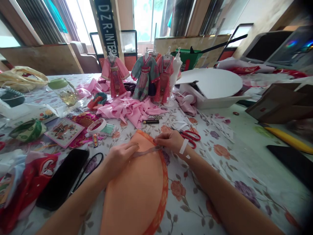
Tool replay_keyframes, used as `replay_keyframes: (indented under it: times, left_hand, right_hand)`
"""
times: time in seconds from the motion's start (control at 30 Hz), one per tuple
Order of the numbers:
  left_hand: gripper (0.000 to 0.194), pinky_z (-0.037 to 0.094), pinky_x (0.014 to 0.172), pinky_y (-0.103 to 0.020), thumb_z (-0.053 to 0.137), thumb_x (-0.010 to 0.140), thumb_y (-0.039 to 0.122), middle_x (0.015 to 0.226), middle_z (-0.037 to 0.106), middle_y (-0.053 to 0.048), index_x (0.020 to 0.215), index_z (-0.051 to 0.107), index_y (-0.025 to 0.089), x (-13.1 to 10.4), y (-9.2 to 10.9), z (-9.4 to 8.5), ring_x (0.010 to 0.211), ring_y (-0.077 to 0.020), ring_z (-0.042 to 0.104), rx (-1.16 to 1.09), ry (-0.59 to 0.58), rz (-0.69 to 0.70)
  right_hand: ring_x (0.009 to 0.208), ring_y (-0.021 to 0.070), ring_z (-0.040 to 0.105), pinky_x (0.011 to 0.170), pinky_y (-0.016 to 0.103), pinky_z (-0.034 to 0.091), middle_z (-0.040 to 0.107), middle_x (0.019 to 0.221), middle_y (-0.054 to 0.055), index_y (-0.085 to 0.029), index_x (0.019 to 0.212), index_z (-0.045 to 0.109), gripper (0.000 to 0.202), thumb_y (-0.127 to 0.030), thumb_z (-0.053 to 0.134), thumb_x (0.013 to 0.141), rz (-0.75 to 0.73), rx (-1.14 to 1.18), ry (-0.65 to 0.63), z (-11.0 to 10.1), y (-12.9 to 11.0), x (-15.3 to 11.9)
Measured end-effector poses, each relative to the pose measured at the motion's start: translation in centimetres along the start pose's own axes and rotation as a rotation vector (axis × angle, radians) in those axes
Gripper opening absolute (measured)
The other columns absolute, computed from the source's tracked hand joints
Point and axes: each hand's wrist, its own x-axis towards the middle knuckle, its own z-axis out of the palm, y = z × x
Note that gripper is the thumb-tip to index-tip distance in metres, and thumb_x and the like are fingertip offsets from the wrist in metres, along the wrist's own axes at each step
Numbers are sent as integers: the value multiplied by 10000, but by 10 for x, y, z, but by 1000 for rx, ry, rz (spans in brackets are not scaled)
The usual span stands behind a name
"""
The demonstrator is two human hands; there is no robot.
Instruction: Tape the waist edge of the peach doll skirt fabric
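Note:
An orange cloth piece [137, 189] with a patterned, curved orange border lies on the flowered tablecloth [195, 202]. Across its upper part runs a narrow greyish strip [146, 151]. My left hand [121, 158] rests on the cloth's left side, fingertips pressed together at the strip's left end. At the right border, my right hand [168, 140] has its thumb and fingers pinched near the strip's right end; what is between them is too small to make out. White tape pieces [184, 146] stick to my right wrist. Red-handled scissors [192, 135] lie just beyond that wrist.
Small dressed mannequins [114, 73] stand at the back behind pink fabric [129, 109]. A black phone [64, 178], a tape roll [97, 125] and a lidded jug [64, 91] are on the left. A white round board [212, 81] sits at the back right.

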Motion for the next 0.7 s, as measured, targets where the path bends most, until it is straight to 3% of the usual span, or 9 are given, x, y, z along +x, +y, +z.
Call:
replay_keyframes:
  times: [0.2,0.3,0.47,0.7]
  left_hand:
    - [255,522,745,-278,401,892,79,1050,673,-109,1035,597,158,1,1,0,939,-196,650,-30,7,4]
    - [263,513,749,-274,405,887,76,1079,669,-105,1043,598,162,1,1,-1,925,-192,652,-64,-51,-64]
    - [239,486,709,-250,421,905,138,1042,681,-76,1046,606,193,2,3,-2,853,-173,655,-67,-126,-158]
    - [249,469,719,-249,412,920,196,993,689,-78,1039,631,188,2,0,-3,850,-175,648,-116,-109,-253]
  right_hand:
    - [504,100,500,469,210,373,566,538,-19,-148,702,652,171,-235,702,564,13,94,-48,2,-7,-5]
    - [508,91,477,483,208,363,531,553,-33,-144,781,655,192,-205,632,600,11,126,-75,2,-8,-6]
    - [496,89,397,477,221,299,457,530,-44,-134,770,670,201,-187,560,612,-52,-18,-80,0,-8,-5]
    - [523,112,457,495,234,331,543,563,-19,-148,739,679,181,-211,589,595,-87,23,-54,5,-2,1]
